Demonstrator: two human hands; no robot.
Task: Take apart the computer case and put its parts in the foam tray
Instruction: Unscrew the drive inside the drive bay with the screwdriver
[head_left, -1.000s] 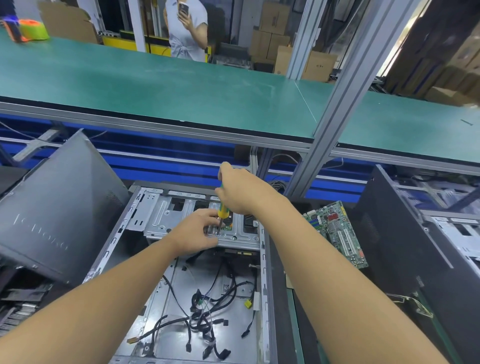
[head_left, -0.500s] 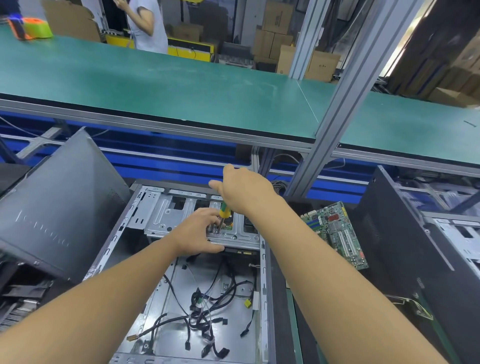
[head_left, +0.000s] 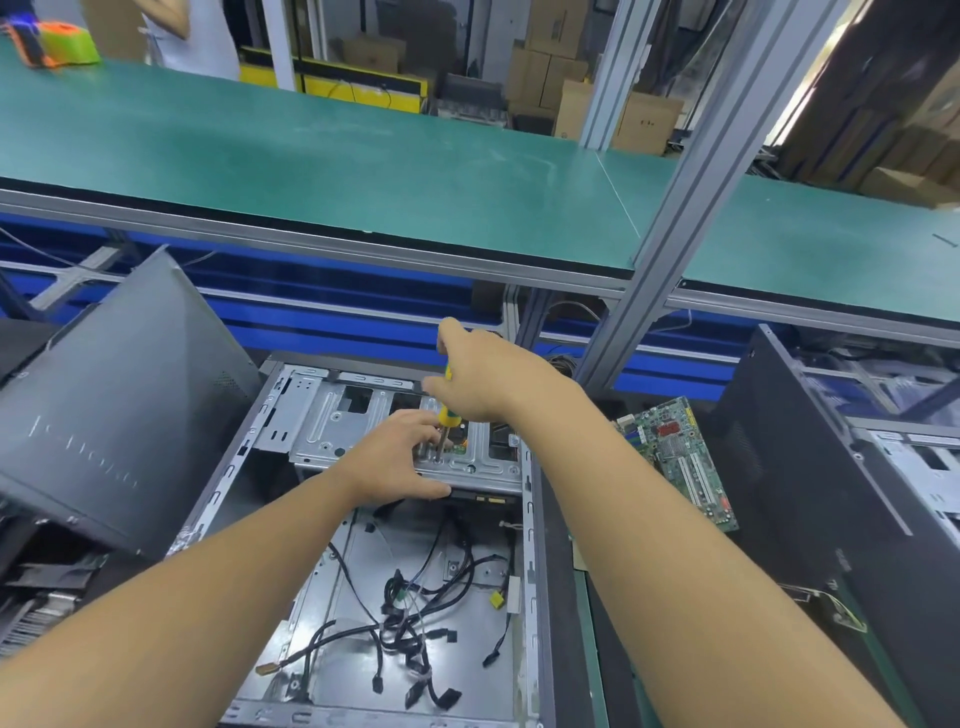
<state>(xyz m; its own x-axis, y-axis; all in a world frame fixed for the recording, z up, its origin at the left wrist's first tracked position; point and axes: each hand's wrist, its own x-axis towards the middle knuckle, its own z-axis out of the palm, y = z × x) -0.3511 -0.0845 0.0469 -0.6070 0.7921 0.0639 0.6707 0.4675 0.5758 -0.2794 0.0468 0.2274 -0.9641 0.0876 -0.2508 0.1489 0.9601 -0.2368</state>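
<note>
An open computer case (head_left: 530, 571) lies flat in front of me, with loose black cables (head_left: 415, 623) on its floor and a silver drive cage (head_left: 332, 421) at its far end. My right hand (head_left: 488, 379) grips a yellow-and-green screwdriver (head_left: 445, 415), held upright with its tip down on the cage. My left hand (head_left: 400, 457) rests on the cage's front edge, its fingers around the screwdriver's shaft near the tip. No foam tray is in view.
A dark side panel (head_left: 114, 410) leans at the left. A green motherboard (head_left: 680, 462) lies to the right of the case, beside another dark case (head_left: 831, 493). A green shelf (head_left: 363, 171) on grey posts overhangs the far side. A person stands beyond it.
My right hand has turned a little on the screwdriver handle, its thumb now lifted. My left hand stays on the cage. The person behind the shelf has moved left.
</note>
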